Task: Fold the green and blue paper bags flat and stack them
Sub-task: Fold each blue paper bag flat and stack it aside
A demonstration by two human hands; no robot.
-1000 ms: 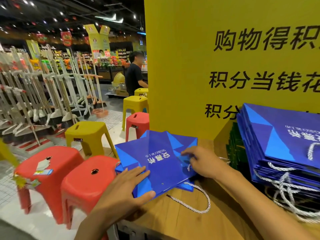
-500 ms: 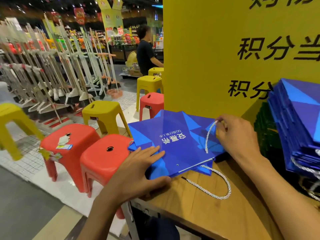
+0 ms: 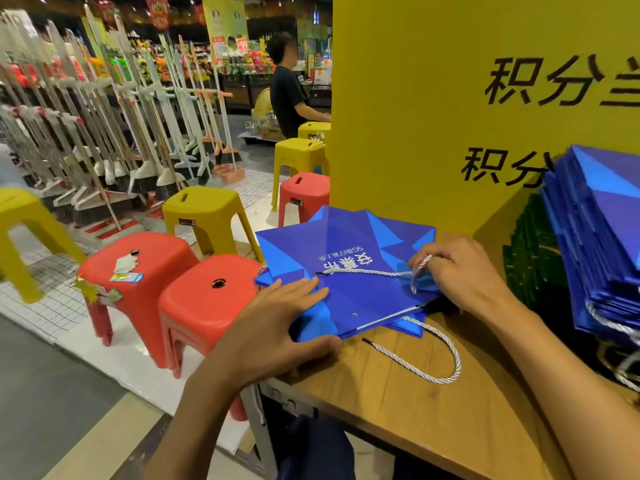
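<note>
The stack of blue paper bags (image 3: 595, 220) runs off the right edge, half-hiding dark green paper bags (image 3: 526, 258). Lettering on the yellow signboard (image 3: 398, 116) is cropped.

Blue bag (image 3: 346, 271) folded flat at the table (image 3: 398, 410) edge, white print upside down, one rope handle (image 3: 367, 271) drawn across its face. Blue stack (image 3: 595, 237) at right, leaning over green stack (image 3: 530, 258).

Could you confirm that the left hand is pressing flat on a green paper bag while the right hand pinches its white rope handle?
Not quite: in the head view the bag is blue, not green. The left hand presses flat on it, and the right hand pinches its white rope handle.
</note>
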